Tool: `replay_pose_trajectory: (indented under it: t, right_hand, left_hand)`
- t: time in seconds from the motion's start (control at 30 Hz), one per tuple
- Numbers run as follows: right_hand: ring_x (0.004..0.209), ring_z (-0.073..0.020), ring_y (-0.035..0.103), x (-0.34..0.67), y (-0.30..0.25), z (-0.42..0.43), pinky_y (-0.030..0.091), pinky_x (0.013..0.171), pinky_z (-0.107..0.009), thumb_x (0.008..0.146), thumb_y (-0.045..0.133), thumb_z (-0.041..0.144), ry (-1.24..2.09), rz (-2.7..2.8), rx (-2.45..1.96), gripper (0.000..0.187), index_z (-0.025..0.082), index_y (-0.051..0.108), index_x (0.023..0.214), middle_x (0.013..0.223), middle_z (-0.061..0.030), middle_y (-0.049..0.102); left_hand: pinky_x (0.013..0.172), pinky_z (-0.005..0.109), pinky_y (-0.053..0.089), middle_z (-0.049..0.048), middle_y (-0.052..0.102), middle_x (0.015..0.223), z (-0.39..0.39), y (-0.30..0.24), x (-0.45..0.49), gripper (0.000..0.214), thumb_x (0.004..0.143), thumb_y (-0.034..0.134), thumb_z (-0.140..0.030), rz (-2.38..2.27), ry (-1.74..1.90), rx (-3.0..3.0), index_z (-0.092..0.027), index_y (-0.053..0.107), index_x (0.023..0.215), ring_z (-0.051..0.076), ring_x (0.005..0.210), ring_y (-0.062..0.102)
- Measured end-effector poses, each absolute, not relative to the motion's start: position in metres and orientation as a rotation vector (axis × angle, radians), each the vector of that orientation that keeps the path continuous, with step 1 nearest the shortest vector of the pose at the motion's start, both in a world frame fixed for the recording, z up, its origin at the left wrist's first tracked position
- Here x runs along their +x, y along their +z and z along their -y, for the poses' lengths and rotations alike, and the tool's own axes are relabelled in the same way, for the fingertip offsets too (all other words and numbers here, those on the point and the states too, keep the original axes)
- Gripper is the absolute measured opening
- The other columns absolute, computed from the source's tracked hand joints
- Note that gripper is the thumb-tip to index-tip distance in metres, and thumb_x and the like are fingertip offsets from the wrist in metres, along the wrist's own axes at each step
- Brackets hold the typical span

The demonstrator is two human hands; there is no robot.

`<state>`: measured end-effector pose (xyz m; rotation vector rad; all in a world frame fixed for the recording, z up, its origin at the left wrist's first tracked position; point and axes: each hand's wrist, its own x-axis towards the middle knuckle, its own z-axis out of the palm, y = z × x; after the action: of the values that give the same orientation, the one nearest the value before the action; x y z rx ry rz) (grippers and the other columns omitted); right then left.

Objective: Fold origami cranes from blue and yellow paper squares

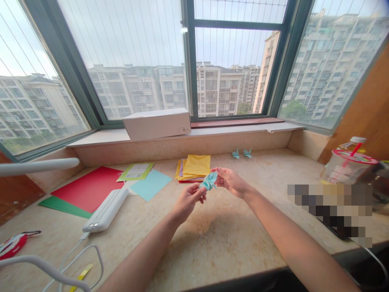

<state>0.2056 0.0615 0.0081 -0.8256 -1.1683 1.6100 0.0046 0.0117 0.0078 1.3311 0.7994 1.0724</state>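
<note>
A light-blue folded paper crane (208, 181) is held up above the stone counter between both hands. My left hand (191, 198) pinches it from the lower left. On its upper right side, the fingers of my right hand (227, 180) close on the paper. Behind the hands lies a stack of yellow, purple and red paper (196, 166). Two small light-blue paper cranes (241, 153) stand farther back on the counter. To the left are a flat light-blue square sheet (151, 184) and a green-and-white packet (135, 171).
Red sheets (91, 186) and green sheets (65, 205) lie at left under a white power bank (106, 211) with a cable. A long white box (158, 123) sits on the windowsill. At right stand a drink cup with a red straw (349, 168) and a pixelated dark object.
</note>
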Motion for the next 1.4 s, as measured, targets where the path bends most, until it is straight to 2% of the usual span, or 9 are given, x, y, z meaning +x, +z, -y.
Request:
replay_pose_trajectory:
  t: [0.2,0.43,0.63,0.77,0.9,1.07,1.17,1.27,1.4]
  right_hand:
    - [0.069,-0.0127,0.067,0.205,0.012,-0.061,0.049,0.064,-0.022,0.070,0.083,0.035,1.579,1.137,-0.818,0.028,0.015,0.072,0.086,0.080,-0.0038,0.074]
    - [0.061,-0.0094,0.065,0.204,0.012,-0.060,0.049,0.059,-0.020,0.068,0.086,0.028,1.669,0.965,-0.781,0.031,0.017,0.069,0.091,0.075,-0.0003,0.073]
    - [0.073,-0.0134,0.069,0.203,0.016,-0.053,0.049,0.062,-0.022,0.079,0.076,0.044,1.686,1.162,-0.803,0.036,0.020,0.067,0.105,0.089,-0.0047,0.075]
    - [0.073,-0.0135,0.068,0.203,0.014,-0.054,0.050,0.066,-0.023,0.068,0.085,0.037,1.625,1.210,-0.845,0.037,0.016,0.071,0.096,0.088,-0.0050,0.075]
    - [0.071,-0.0132,0.068,0.204,0.011,-0.057,0.051,0.068,-0.023,0.063,0.088,0.036,1.666,1.141,-0.850,0.036,0.015,0.072,0.088,0.083,-0.0048,0.075]
    - [0.069,-0.0152,0.069,0.205,0.008,-0.060,0.053,0.064,-0.026,0.062,0.088,0.036,1.637,1.132,-0.911,0.040,0.016,0.069,0.091,0.084,-0.0057,0.075]
    - [0.072,-0.0181,0.070,0.205,0.003,-0.064,0.055,0.067,-0.030,0.070,0.081,0.038,1.492,1.236,-0.963,0.038,0.016,0.067,0.098,0.086,-0.0084,0.075]
    - [0.079,-0.0201,0.070,0.204,0.000,-0.068,0.053,0.076,-0.035,0.080,0.071,0.041,1.205,1.358,-1.034,0.036,0.016,0.065,0.105,0.091,-0.0095,0.074]
    - [0.093,-0.0220,0.065,0.197,-0.004,-0.066,0.047,0.086,-0.037,0.076,0.074,0.039,1.012,1.462,-1.038,0.032,0.018,0.069,0.100,0.100,-0.0085,0.072]
  left_hand:
    - [0.058,0.024,0.040,0.0003,0.058,0.064,-0.012,0.007,0.004,0.037,0.077,0.071,-0.050,-0.818,1.055,1.422,-0.014,0.062,0.072,0.012,0.058,0.051]
    - [0.060,0.023,0.041,0.0001,0.059,0.064,-0.011,0.009,0.004,0.037,0.077,0.071,-0.049,-0.806,1.039,1.437,-0.014,0.061,0.070,0.011,0.059,0.051]
    - [0.059,0.023,0.040,-0.0002,0.058,0.064,-0.012,0.007,0.004,0.037,0.078,0.070,-0.050,-0.846,1.054,1.432,-0.014,0.062,0.074,0.012,0.059,0.051]
    - [0.059,0.023,0.041,-0.0005,0.058,0.064,-0.014,0.004,0.003,0.037,0.078,0.070,-0.050,-0.863,1.039,1.448,-0.014,0.063,0.076,0.012,0.059,0.051]
    - [0.059,0.023,0.041,-0.0003,0.058,0.063,-0.014,0.005,0.002,0.036,0.078,0.070,-0.048,-0.840,1.008,1.481,-0.014,0.062,0.071,0.012,0.059,0.051]
    - [0.059,0.022,0.040,-0.0010,0.056,0.062,-0.013,0.007,0.001,0.036,0.078,0.070,-0.046,-0.804,0.995,1.484,-0.014,0.059,0.066,0.010,0.059,0.049]
    - [0.058,0.022,0.040,-0.0010,0.056,0.061,-0.014,0.006,0.001,0.036,0.079,0.070,-0.046,-0.812,0.994,1.468,-0.014,0.060,0.067,0.010,0.058,0.049]
    - [0.056,0.022,0.041,-0.0016,0.056,0.061,-0.018,0.001,0.001,0.035,0.078,0.069,-0.048,-0.900,1.082,1.404,-0.014,0.061,0.071,0.010,0.056,0.050]
    - [0.051,0.022,0.043,-0.0007,0.060,0.068,-0.024,-0.004,-0.001,0.035,0.075,0.072,-0.048,-1.034,1.260,1.277,-0.015,0.062,0.083,0.010,0.055,0.053]
